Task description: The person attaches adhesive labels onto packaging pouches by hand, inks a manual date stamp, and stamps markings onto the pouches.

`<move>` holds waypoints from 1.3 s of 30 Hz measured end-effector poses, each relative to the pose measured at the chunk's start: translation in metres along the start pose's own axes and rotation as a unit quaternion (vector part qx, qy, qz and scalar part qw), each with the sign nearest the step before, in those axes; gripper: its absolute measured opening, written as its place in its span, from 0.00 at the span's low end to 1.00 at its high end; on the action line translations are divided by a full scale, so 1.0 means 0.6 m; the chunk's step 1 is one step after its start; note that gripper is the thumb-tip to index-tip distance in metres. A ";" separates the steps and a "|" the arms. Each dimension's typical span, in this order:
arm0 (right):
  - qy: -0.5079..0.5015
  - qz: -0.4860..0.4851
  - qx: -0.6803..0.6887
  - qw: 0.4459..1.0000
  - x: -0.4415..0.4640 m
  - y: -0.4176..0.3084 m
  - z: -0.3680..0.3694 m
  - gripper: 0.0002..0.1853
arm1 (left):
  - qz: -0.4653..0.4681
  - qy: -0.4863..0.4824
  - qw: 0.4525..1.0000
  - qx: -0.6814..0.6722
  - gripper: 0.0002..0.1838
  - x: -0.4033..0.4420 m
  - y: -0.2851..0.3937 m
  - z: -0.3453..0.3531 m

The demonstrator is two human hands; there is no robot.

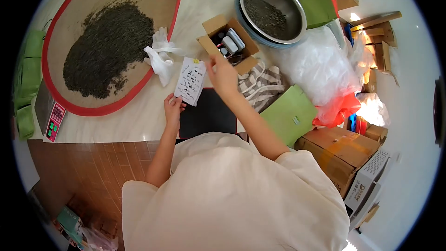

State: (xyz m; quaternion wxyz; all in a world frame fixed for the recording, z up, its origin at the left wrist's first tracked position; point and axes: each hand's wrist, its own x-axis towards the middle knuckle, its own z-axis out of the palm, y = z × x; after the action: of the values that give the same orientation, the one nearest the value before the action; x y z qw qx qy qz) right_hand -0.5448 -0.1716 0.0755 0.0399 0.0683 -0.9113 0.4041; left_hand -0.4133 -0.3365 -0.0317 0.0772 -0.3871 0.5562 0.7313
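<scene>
My left hand point(173, 109) pinches the lower left edge of a white sheet of handwritten notes point(190, 80), which has a small yellow mark at its top. The sheet is tilted above a black mat point(206, 114). My right hand point(224, 75) is raised just right of the sheet, in front of a small open cardboard box point(217, 24). Its fingers are loosely bent, the thumb a little apart, and I see nothing in them. Grey and dark items fill the box. White gloves point(161, 60) lie left of the sheet.
A red-rimmed round tray point(111, 110) holds dark loose leaves point(109, 49). A digital scale point(55, 122) stands at its lower left. Right are a metal bowl point(297, 7), striped cloth point(262, 86), green bags point(290, 114), clear plastic point(316, 60) and a large carton point(341, 146).
</scene>
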 end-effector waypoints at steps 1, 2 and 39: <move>0.099 -0.056 -0.053 0.992 0.017 -0.002 -0.020 0.07 | -0.001 -0.001 1.000 -0.002 0.24 0.005 0.001 0.010; 0.100 -0.038 -0.030 0.994 0.032 0.002 -0.046 0.06 | -0.002 0.016 0.999 -0.032 0.24 0.010 0.000 0.020; 0.091 0.332 0.472 0.811 -0.068 0.109 -0.266 0.13 | 0.191 -0.075 0.973 0.104 0.21 0.209 0.227 0.304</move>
State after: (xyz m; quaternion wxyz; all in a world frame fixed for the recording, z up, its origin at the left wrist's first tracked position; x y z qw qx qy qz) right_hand -0.5122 -0.0062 0.1296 -0.0511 -0.2654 -0.5675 0.7778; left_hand -0.6612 -0.2674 0.0040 0.0176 -0.2078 0.6857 0.6974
